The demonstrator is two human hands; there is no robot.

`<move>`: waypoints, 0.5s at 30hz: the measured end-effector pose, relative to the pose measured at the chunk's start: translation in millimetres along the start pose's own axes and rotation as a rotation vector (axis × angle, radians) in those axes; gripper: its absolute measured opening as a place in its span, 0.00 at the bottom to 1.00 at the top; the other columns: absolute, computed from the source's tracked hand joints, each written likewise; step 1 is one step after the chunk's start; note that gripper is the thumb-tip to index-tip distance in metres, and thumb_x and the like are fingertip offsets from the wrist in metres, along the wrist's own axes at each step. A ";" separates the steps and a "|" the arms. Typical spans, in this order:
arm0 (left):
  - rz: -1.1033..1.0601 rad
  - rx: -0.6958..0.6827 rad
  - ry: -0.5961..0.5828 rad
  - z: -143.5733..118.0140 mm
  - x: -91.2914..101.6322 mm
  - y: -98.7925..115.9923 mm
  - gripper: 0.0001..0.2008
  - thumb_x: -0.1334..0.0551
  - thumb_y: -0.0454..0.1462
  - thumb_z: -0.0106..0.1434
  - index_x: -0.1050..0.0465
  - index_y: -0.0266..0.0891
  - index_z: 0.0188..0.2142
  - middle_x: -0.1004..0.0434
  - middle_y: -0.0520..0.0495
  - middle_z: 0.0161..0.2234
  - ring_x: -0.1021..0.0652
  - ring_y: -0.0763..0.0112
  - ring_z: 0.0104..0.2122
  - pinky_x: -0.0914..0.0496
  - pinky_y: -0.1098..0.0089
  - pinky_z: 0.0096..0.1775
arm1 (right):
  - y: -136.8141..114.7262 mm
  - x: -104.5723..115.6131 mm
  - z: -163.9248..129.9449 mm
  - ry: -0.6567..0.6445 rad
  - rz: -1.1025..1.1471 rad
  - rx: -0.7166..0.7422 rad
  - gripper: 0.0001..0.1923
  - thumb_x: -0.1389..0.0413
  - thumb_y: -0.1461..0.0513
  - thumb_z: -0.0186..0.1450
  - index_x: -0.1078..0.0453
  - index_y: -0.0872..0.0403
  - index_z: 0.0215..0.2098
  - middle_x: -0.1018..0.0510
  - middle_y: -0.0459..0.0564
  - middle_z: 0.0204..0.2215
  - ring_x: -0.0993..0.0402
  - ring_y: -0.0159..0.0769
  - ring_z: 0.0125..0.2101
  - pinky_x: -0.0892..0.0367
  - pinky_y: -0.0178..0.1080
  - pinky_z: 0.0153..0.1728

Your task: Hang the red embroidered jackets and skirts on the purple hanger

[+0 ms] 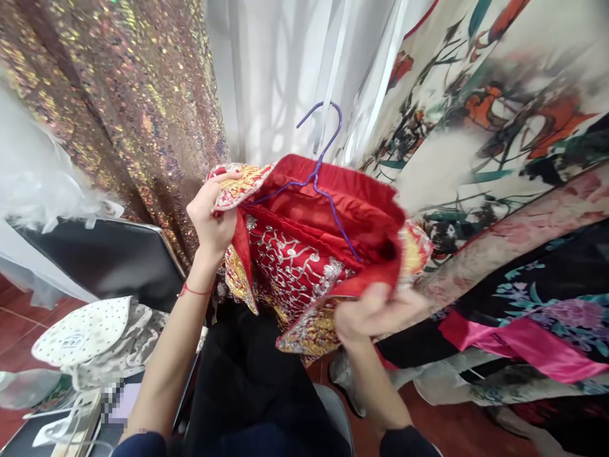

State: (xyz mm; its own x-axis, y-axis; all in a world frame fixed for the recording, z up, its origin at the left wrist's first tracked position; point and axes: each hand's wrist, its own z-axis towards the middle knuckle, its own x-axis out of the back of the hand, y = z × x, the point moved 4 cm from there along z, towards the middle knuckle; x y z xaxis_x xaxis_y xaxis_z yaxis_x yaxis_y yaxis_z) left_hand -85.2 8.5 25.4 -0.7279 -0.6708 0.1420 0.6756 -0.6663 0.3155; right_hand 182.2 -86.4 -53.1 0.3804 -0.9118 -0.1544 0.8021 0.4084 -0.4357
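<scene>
Head view: left hand [212, 212] and blurred right hand [373, 314] grip opposite sides of red garment [290, 254], opening stretched crosswise, purple hanger [317, 170] between, hook pointing away.

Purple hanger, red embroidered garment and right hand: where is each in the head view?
Purple hanger [316, 170]: head view, on the twisted neck below the hook.
Red embroidered garment [292, 257]: head view, on the silver-patterned panel.
Right hand [373, 314]: head view, on the middle of the hand, somewhat blurred.

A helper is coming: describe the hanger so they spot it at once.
Before the white drape is a red garment with gold decoration. The hanger sits in its opening, hook upward. Its thin purple shape stands out against the red lining.
</scene>
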 end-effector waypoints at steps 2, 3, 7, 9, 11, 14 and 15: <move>0.012 -0.070 -0.018 -8.6 -5.8 9.3 0.11 0.45 0.31 0.64 0.25 0.40 0.39 0.18 0.47 0.47 0.19 0.64 0.50 0.26 0.58 0.55 | -13.2 -33.3 -38.2 -0.427 0.025 0.267 0.09 0.53 0.61 0.70 0.39 0.49 0.31 0.37 0.47 0.25 0.37 0.39 0.28 0.38 0.42 0.33; 0.031 -0.095 -0.056 -15.8 -10.7 10.6 0.10 0.45 0.31 0.64 0.26 0.40 0.39 0.19 0.46 0.49 0.20 0.63 0.52 0.25 0.58 0.55 | -11.7 -50.8 -59.4 -0.654 -0.031 0.296 0.10 0.54 0.63 0.70 0.38 0.50 0.30 0.34 0.48 0.25 0.35 0.39 0.29 0.38 0.41 0.33; 0.156 -0.145 -0.356 -57.2 -36.6 3.4 0.04 0.42 0.33 0.65 0.28 0.38 0.37 0.28 0.36 0.61 0.28 0.55 0.63 0.27 0.56 0.58 | 1.2 -80.4 -109.7 -1.088 -0.162 0.310 0.12 0.56 0.68 0.71 0.34 0.53 0.33 0.27 0.51 0.27 0.32 0.40 0.31 0.35 0.40 0.36; 0.188 -0.109 -0.417 -81.8 -43.1 2.5 0.06 0.40 0.33 0.64 0.29 0.38 0.41 0.34 0.33 0.65 0.34 0.51 0.67 0.31 0.52 0.61 | -0.7 -69.2 -104.6 -1.122 -0.090 0.298 0.10 0.54 0.64 0.73 0.33 0.55 0.37 0.24 0.53 0.31 0.29 0.41 0.35 0.32 0.41 0.39; 0.179 -0.011 -0.308 -108.0 -40.9 7.6 0.12 0.39 0.36 0.64 0.31 0.39 0.47 0.32 0.31 0.63 0.32 0.51 0.65 0.32 0.51 0.61 | -10.0 -45.8 -85.2 -1.145 0.047 0.305 0.09 0.52 0.60 0.74 0.33 0.56 0.43 0.23 0.54 0.36 0.27 0.41 0.39 0.30 0.42 0.42; 0.053 0.154 -0.168 -154.5 -38.7 20.8 0.14 0.38 0.42 0.64 0.33 0.42 0.48 0.23 0.37 0.48 0.22 0.55 0.52 0.28 0.52 0.54 | -27.2 -0.4 -39.4 -0.989 0.223 0.380 0.04 0.47 0.65 0.71 0.32 0.53 0.44 0.22 0.51 0.37 0.26 0.39 0.40 0.29 0.41 0.43; 0.006 0.242 -0.215 -171.1 -42.9 22.9 0.17 0.37 0.44 0.63 0.33 0.42 0.49 0.23 0.37 0.47 0.21 0.55 0.50 0.27 0.52 0.53 | -29.8 13.8 -23.5 -0.877 0.222 0.406 0.06 0.44 0.66 0.68 0.32 0.52 0.44 0.23 0.50 0.37 0.26 0.38 0.41 0.30 0.41 0.44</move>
State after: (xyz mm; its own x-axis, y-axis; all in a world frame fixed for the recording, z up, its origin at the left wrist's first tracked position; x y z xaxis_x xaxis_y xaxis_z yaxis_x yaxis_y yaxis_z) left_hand -18.4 -33.6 -133.9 -0.7492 -0.5734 0.3316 0.6516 -0.5484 0.5241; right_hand 152.7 -112.2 -63.1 0.6156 -0.5261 0.5868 0.7059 0.6991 -0.1137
